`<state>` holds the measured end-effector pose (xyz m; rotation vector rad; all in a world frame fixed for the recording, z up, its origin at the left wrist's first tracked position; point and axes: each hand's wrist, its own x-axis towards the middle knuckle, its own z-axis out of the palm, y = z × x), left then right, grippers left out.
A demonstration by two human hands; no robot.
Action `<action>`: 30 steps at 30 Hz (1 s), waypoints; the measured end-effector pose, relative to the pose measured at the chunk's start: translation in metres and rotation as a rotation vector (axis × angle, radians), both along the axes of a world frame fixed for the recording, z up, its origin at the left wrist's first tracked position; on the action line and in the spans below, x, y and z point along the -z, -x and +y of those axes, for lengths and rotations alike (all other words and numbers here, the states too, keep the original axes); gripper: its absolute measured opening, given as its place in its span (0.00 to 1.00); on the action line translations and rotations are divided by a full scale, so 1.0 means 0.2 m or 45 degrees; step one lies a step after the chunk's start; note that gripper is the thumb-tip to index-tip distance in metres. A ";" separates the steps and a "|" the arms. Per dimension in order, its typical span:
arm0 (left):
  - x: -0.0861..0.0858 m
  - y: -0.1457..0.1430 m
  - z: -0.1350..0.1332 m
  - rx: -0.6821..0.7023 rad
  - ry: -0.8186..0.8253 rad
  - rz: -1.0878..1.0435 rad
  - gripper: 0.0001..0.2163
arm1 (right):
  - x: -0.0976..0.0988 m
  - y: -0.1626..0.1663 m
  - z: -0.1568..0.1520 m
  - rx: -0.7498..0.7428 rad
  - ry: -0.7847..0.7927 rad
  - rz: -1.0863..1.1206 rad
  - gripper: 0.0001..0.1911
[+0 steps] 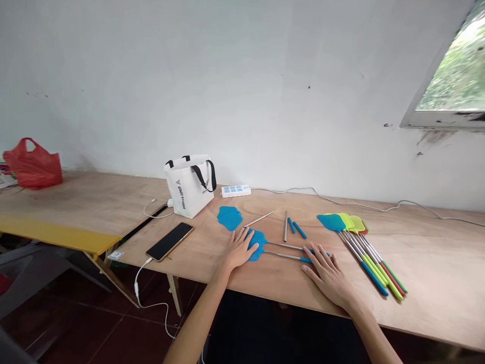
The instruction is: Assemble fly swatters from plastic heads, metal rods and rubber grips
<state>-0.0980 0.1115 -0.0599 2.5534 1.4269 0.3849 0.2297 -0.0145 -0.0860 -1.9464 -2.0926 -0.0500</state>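
Two blue fly swatters (258, 244) lie side by side on the wooden table, their metal rods pointing right. My left hand (239, 249) rests flat over the left part of their heads, fingers spread. On the blue handles at the other end lies my right hand (325, 271), also flat with fingers apart, hiding part of the grips. Beyond my left hand are loose blue swatter heads (229, 218) and a thin metal rod (259, 219). Another metal rod (286, 226) lies beside two loose blue handle grips (299, 230).
Several colourful assembled fly swatters (373, 253) lie fanned out at right. A black phone (170, 241) on a white cable is at left, before a white bag (189, 187). A power strip (236, 190) sits by the wall. A red bag (34, 164) stands far left.
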 end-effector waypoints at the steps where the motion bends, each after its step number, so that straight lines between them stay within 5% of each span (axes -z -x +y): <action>1: 0.00 0.00 0.00 -0.002 0.000 0.004 0.32 | 0.00 0.01 0.00 -0.004 -0.006 -0.002 0.35; 17: -0.04 -0.01 -0.02 0.001 0.068 -0.017 0.33 | -0.10 0.04 -0.01 -0.026 -0.213 0.334 0.15; 30: -0.06 0.00 -0.02 0.002 0.113 -0.014 0.36 | -0.12 0.00 -0.01 -0.043 -0.183 0.472 0.15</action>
